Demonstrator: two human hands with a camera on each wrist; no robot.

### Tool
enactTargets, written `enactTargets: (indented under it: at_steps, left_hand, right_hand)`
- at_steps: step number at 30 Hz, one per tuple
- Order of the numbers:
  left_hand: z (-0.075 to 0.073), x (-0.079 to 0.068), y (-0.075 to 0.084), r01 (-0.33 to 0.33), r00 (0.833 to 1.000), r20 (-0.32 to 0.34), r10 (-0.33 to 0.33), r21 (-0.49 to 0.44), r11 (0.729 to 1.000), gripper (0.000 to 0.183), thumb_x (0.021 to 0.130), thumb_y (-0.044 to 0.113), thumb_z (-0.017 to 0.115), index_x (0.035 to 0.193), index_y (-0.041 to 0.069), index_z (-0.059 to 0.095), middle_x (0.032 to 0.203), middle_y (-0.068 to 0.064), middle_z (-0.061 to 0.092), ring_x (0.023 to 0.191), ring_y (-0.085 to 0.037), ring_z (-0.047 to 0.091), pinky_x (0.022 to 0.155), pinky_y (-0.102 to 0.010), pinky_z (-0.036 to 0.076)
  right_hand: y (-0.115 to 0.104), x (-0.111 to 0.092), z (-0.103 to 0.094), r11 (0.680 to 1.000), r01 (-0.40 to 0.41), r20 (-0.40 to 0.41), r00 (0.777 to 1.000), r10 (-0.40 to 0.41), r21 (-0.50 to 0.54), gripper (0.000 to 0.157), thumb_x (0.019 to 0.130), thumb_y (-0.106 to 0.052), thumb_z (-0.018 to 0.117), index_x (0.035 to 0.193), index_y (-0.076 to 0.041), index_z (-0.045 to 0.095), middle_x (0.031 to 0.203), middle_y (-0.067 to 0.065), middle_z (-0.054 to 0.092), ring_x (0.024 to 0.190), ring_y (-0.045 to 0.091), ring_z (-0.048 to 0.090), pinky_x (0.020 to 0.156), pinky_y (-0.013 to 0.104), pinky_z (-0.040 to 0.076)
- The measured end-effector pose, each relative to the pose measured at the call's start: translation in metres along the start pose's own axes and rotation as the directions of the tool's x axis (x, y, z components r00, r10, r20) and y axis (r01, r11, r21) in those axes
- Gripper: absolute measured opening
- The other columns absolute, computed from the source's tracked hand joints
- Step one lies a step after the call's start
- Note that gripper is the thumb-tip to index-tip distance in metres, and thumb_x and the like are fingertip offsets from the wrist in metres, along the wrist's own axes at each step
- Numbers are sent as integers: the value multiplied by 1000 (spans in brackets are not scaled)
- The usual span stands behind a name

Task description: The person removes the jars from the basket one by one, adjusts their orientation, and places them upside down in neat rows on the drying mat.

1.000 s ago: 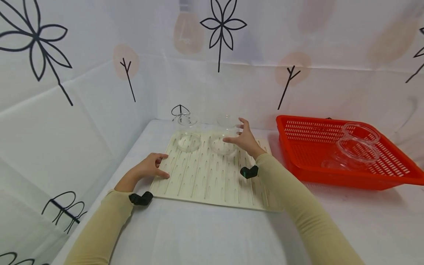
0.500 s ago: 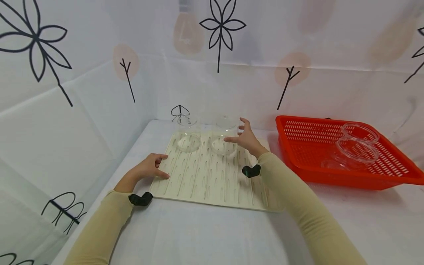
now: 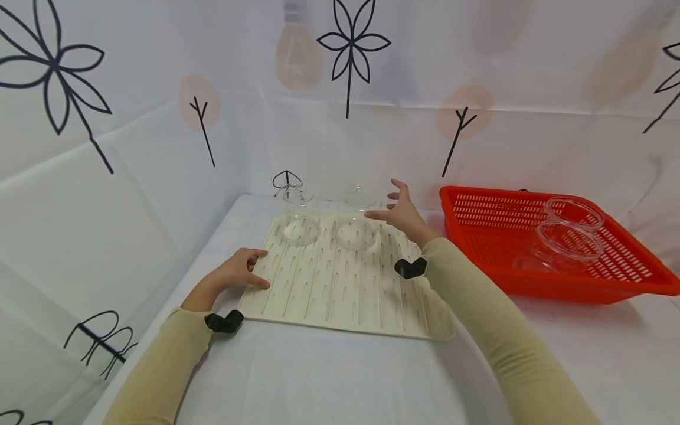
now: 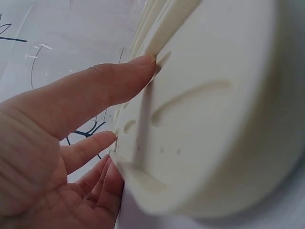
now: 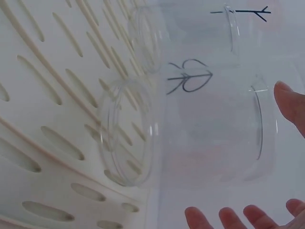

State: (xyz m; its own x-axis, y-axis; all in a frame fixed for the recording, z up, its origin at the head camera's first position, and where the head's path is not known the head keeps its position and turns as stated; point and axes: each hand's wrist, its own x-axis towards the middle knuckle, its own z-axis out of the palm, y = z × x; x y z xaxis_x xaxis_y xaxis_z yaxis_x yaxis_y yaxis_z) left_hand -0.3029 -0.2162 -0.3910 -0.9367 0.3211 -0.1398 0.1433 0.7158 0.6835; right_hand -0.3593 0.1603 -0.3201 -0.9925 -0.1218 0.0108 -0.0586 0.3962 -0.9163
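Note:
A cream ribbed drying tray (image 3: 345,301) lies on the white table. Two clear glass cups stand mouth-down on its far part, a left cup (image 3: 300,229) and a right cup (image 3: 356,234). My right hand (image 3: 405,217) is beside the right cup, thumb and fingers spread apart. In the right wrist view a gap shows between the fingertips (image 5: 232,219) and the near cup (image 5: 214,129). At the tray's left edge rests my left hand (image 3: 236,271). Its thumb (image 4: 138,64) touches the ribbed top, while the other fingers lie along the edge.
A red perforated plastic basket (image 3: 478,274) stands to the right of the tray. Several clear cups (image 3: 571,239) lie inside it. Behind and to the left hangs a white patterned cloth (image 3: 404,141).
My right hand has let go of the right cup and drawn back to the right, its fingers spreading. The left hand has stayed at the tray's edge.

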Motion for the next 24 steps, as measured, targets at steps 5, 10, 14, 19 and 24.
enactTargets:
  at_steps: [5,10,14,19,24]
  left_hand:
    - [0,0,-1,-4,1000,3,4,0,1000,86,67,16,85,135,-11,39,104,-17,50,89,-27,44,77,-37,40]
    - [0,2,-2,-1,1000,0,1,-1,1000,85,67,15,84,135,-10,39,104,-17,51,88,-26,44,76,-36,40]
    - [1,2,-3,-9,1000,2,9,2,1000,84,68,14,84,134,-11,39,103,-16,51,86,-25,44,73,-33,39]
    - [1,2,-3,-15,1000,4,15,4,1000,84,68,15,84,134,-11,39,106,-17,52,87,-24,47,75,-34,41]
    - [1,2,-4,-16,1000,0,16,10,1000,85,68,15,84,135,-10,39,106,-17,52,87,-25,46,75,-34,40]
  right_hand:
    - [-7,-1,-7,1000,8,-3,1000,-8,-6,106,75,-29,79,147,-22,2,147,17,21,130,36,30,96,49,38]
    - [-16,-5,-14,1000,17,-11,1000,-17,6,103,76,-27,78,147,-22,3,146,16,22,129,36,32,95,48,40]
    - [-23,-8,-21,1000,27,-14,1000,-27,-6,103,77,-28,77,147,-22,3,146,16,23,129,35,33,95,46,41]
    - [-29,-11,-29,999,37,-32,999,-38,-14,103,77,-30,77,148,-22,2,146,16,23,128,34,34,95,46,41]
    - [-32,-13,-38,999,46,-54,997,-46,-12,105,76,-29,78,148,-21,2,146,16,23,128,34,34,94,46,42]
